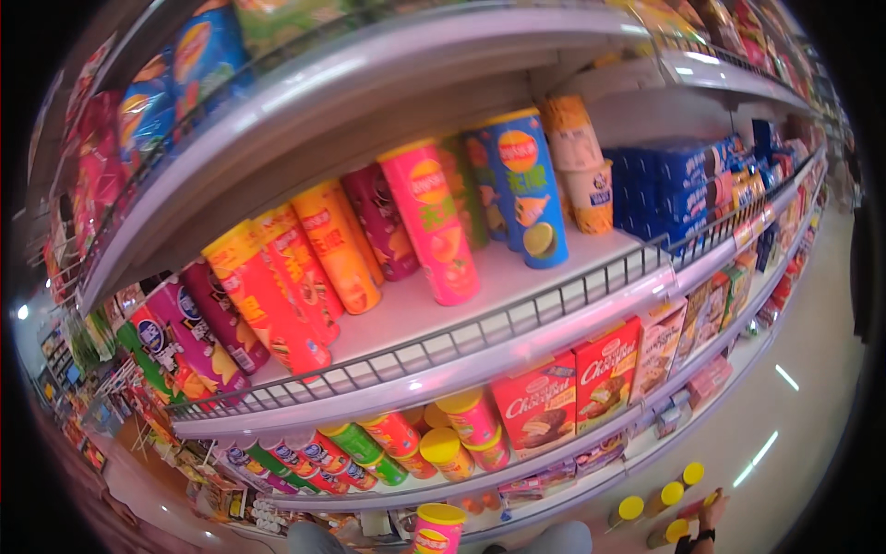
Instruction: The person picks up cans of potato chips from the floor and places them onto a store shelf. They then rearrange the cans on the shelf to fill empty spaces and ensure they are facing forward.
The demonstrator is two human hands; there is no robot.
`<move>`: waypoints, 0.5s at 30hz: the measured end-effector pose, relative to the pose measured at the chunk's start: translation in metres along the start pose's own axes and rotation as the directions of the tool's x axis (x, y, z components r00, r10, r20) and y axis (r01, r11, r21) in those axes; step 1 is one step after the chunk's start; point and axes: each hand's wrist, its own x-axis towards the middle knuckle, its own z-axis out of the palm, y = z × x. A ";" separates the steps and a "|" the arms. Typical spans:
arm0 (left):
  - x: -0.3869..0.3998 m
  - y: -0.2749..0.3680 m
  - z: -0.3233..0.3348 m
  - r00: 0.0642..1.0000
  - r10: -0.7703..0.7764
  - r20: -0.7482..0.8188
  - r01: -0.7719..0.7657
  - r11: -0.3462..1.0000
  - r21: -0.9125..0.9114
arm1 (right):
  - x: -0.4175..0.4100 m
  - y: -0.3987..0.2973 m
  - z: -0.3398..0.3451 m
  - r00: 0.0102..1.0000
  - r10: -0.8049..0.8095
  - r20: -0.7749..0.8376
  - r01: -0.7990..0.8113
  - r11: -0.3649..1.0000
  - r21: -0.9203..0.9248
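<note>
At the lower right, my right hand [713, 511] with a dark band at the wrist reaches down near the floor. Its fingers close around the yellow-lidded end of a reddish chip canister [692, 510], which is tilted. Beside it several yellow-lidded canisters [630, 507] stand on the floor. My left hand is out of view. Between my knees [564, 537] is a pink chip canister [439, 530] with a yellow lid, its lower part cut off by the frame; what supports it cannot be seen.
A middle shelf [554, 277] with a black wire rail holds chip canisters, including a pink one [432, 228] and a blue one [529, 194]. Stacked blue packs [664, 183] sit farther right. Lower down are short canisters [446, 453] and red Chocopai boxes [536, 408]. Chip bags [208, 55] fill the top.
</note>
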 end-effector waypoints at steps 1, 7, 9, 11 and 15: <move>-0.003 0.006 0.002 1.000 0.016 -0.014 -0.016 1.000 -0.004 | -0.005 -0.005 -0.012 0.996 -0.065 -0.055 0.067 0.997 0.042; 0.001 0.061 0.051 0.862 0.252 0.439 -0.186 0.964 -0.189 | -0.053 -0.110 -0.230 0.871 -0.441 0.216 0.481 0.857 -0.185; -0.002 0.076 0.069 0.761 0.329 0.559 -0.250 0.944 -0.215 | -0.099 -0.183 -0.336 0.740 -0.583 0.334 0.625 0.780 -0.023; -0.011 0.090 0.085 0.635 0.397 0.663 -0.314 0.916 -0.249 | -0.142 -0.235 -0.395 0.646 -0.628 0.434 0.651 0.750 0.117; -0.035 0.099 0.098 0.445 0.468 0.763 -0.360 0.874 -0.326 | -0.221 -0.324 -0.439 0.392 -0.723 0.569 0.555 0.679 0.481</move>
